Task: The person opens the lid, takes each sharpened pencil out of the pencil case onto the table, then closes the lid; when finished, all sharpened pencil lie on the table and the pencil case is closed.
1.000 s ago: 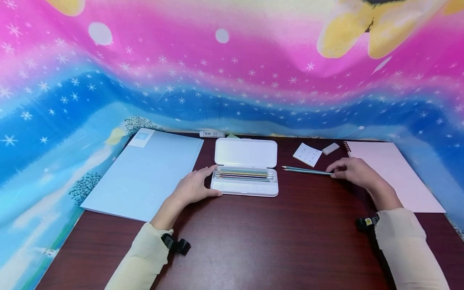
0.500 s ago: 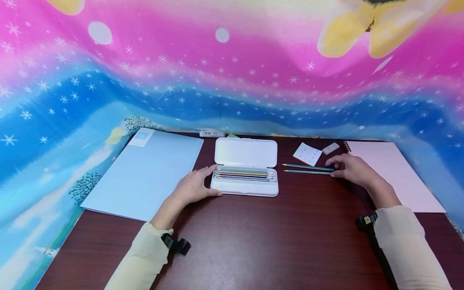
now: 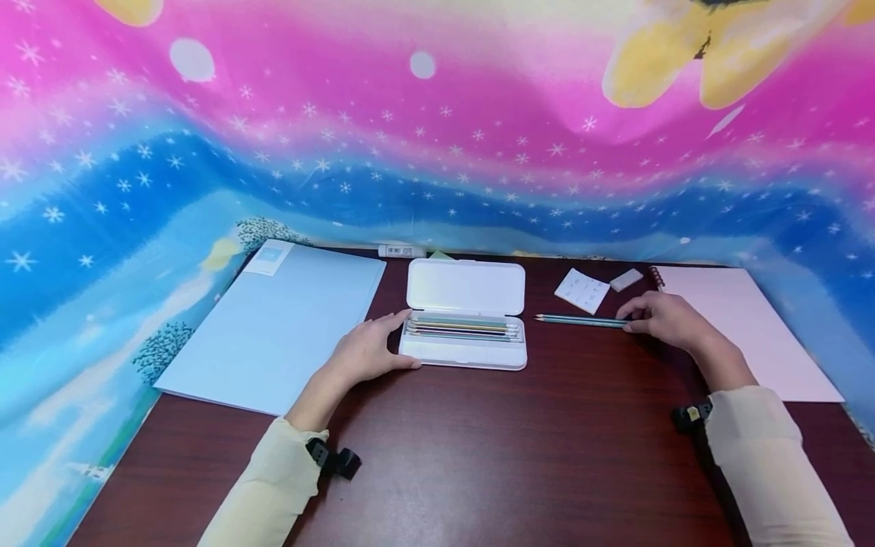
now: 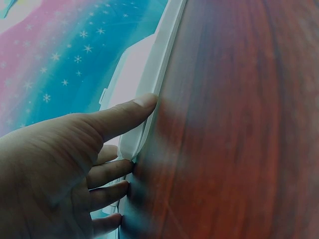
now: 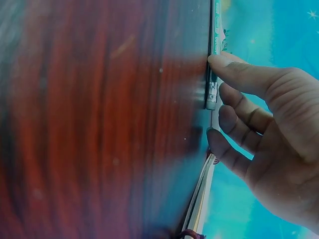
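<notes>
In the head view a white pencil case [image 3: 466, 355] lies with its lid [image 3: 465, 288] up, several pencils [image 3: 461, 328] in its rear section. My left hand [image 3: 365, 351] holds the case's left end, thumb on the front edge and fingers at the side; the left wrist view shows the thumb [image 4: 127, 112] against the white rim. Right of the case, two greenish pencils [image 3: 577, 320] lie side by side on the table. My right hand [image 3: 666, 320] pinches their right ends. The right wrist view shows the thumb against a pencil [image 5: 216, 35] near its eraser end.
A light blue folder [image 3: 287, 327] lies at left and a pink spiral notebook [image 3: 745, 327] at right. Behind the pencils are a small white printed sheet [image 3: 582, 291] and an eraser [image 3: 626, 279]. A white tube [image 3: 402, 251] lies at the back edge.
Half a second ago the two pencils lay spread apart under my right hand; now they are close together. My left hand and the case have stayed put.
</notes>
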Demonstrator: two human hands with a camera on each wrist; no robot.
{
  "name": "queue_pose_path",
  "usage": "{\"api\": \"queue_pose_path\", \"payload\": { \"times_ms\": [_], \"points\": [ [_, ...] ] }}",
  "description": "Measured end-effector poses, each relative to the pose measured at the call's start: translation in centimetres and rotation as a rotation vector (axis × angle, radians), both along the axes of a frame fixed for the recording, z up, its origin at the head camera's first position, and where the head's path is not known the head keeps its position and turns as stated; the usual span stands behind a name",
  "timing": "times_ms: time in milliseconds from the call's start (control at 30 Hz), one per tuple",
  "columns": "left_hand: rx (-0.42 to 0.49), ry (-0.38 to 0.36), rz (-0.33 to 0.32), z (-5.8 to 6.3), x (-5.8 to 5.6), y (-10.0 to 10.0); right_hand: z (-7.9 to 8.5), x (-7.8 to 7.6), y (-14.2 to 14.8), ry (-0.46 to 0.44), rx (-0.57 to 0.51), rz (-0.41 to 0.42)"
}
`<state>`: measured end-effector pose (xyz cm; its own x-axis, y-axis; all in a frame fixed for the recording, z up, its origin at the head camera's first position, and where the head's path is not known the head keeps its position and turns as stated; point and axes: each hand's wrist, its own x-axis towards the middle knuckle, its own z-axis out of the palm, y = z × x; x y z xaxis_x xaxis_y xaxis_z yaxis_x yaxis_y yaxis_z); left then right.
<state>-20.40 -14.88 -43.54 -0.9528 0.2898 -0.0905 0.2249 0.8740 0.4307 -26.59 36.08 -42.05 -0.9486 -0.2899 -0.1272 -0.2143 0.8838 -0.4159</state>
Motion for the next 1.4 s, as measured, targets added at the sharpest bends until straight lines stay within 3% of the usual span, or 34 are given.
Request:
{"api": "queue_pose_path", "payload": {
  "times_ms": [167,433,767,933,1133,1400],
  "points": [
    [0.001,-0.007,0.009,0.0,0.1,0.0,0.7,0.6,-1.6,0.051,0.006,0.039],
    [0.007,-0.005,0.012,-0.2,0.2,0.1,1.6,1.1,-6.7,0.138,-0.086,0.120],
    [-0.006,-0.008,0.010,-0.2,0.1,0.2,1.5,1.0,-13.0,0.047,-0.197,0.179],
    [-0.003,-0.009,0.011,-0.2,0.1,0.2,1.6,1.2,-15.7,0.002,-0.207,0.248],
    [0.001,0.003,0.014,-0.2,0.2,0.1,1.3,1.3,-18.2,-0.037,-0.142,0.347],
    [0.001,0.008,0.016,-0.1,0.2,0.0,1.3,1.4,-19.8,-0.049,-0.043,0.343]
  ]
}}
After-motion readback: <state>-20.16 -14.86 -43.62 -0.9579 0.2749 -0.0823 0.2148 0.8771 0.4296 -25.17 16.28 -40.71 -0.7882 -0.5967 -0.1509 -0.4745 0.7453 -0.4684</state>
